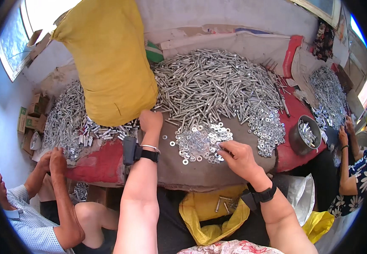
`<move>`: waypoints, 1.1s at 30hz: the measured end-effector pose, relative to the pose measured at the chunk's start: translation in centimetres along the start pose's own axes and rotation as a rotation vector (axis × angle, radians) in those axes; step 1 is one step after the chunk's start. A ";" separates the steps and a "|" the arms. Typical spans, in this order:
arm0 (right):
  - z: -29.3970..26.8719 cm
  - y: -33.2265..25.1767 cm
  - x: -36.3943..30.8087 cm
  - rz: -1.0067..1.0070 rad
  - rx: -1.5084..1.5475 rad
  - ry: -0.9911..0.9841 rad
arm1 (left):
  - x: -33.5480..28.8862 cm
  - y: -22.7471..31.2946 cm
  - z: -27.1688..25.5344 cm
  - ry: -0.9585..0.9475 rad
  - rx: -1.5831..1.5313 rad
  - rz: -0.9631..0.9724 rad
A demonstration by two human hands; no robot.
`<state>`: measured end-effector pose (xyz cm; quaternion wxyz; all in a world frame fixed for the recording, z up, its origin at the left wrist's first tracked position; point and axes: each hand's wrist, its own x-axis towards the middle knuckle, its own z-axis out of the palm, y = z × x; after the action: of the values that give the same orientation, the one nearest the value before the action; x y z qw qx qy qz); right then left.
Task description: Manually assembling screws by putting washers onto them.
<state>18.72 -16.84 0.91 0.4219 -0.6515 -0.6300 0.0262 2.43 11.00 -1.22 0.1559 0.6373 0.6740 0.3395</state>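
Note:
My left hand [151, 121] is curled at the lower right edge of a full yellow sack [111, 63], beside the large heap of metal bolts [213, 80]. Its fingertips are turned away, and what they hold is hidden. At the right side of a loose pile of flat washers [194, 142], my right hand [240, 158] pinches a washer [218, 147] between thumb and fingers. A second pile of washers [267, 131] lies farther right, against the foot of the bolt heap.
Below the table edge hangs an open yellow bag [192, 209] with a few bolts [223, 203] inside. A dark metal pot [304, 137] with bolts stands to the right. One person [35, 211] works at far left, another [355, 178] at far right. Small boxes [33, 118] are stacked left.

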 end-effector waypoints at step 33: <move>-1.6 2.2 0.2 0.019 0.043 0.119 | -21.9 2.3 -5.1 -1.036 -1.422 -0.390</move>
<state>21.39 -17.19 0.72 0.4723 -0.6484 -0.5970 0.0050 3.93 -11.54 -0.91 0.8524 0.3380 0.2461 0.3140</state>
